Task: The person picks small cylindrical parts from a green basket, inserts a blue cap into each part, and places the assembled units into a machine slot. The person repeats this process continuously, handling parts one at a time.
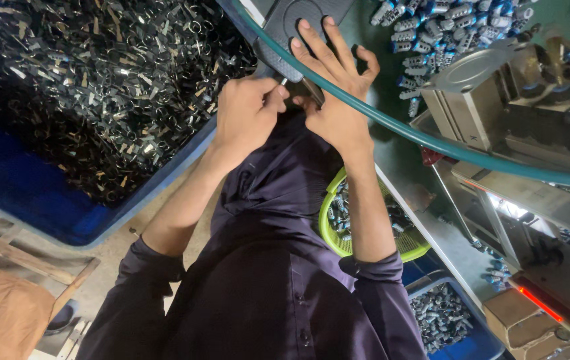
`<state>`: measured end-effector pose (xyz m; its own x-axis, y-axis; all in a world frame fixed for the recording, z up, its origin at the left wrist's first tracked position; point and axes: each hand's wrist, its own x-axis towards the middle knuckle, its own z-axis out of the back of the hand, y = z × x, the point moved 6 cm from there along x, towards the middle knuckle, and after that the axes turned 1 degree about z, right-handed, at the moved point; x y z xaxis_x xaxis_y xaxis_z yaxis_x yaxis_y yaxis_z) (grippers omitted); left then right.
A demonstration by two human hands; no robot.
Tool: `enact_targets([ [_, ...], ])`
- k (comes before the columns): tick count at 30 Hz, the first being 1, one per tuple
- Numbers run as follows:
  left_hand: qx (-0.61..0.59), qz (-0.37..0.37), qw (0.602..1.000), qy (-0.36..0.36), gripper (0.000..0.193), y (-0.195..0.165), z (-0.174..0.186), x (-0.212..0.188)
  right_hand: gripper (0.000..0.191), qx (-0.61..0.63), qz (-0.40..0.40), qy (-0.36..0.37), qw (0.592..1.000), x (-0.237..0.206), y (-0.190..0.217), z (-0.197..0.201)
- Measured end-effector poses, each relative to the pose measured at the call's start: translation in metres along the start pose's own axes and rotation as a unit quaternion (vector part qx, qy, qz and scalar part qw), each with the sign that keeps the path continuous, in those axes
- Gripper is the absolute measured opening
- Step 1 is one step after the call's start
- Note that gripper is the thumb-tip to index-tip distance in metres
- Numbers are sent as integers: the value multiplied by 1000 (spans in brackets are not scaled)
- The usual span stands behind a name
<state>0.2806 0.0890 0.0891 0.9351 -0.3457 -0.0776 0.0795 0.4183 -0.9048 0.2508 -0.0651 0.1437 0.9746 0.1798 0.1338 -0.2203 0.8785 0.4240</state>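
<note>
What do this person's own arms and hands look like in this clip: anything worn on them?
Both arms are in a dark purple shirt with the sleeves pushed up to about the elbows, leaving the forearms bare. The left hand and right hand are bare: no gloves. No rings, watch or wristband show. Fingers are uncovered.

Blue bin (45,200): smooth plastic, matt. Its contents, small clips (98,80): thin metal, dark with glossy glints. Black plate (298,20) under the right hand (335,100): matt plastic, smooth. Hose (432,141): teal, smooth, slightly glossy. Machine block (478,87): bare metal, dull grey, brushed look. Basket (328,227): bright green perforated plastic. Shirt (272,267): dark purple woven cloth, soft sheen. Stool frame (65,280): unpainted wood, rough. Carton (518,320): brown cardboard, matt.
</note>
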Motion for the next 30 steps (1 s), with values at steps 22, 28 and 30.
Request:
enact_targets([
  [22,-91,41,995,30,17,-5,4,0,79,-17,0,-2,1000,-1,-2,-2],
  [28,-84,32,996,23,17,-8,5,-1,80,-11,4,0,1000,1,2,2],
  [30,-64,37,997,16,17,-10,7,-2,81,-10,3,0,1000,0,1,1],
])
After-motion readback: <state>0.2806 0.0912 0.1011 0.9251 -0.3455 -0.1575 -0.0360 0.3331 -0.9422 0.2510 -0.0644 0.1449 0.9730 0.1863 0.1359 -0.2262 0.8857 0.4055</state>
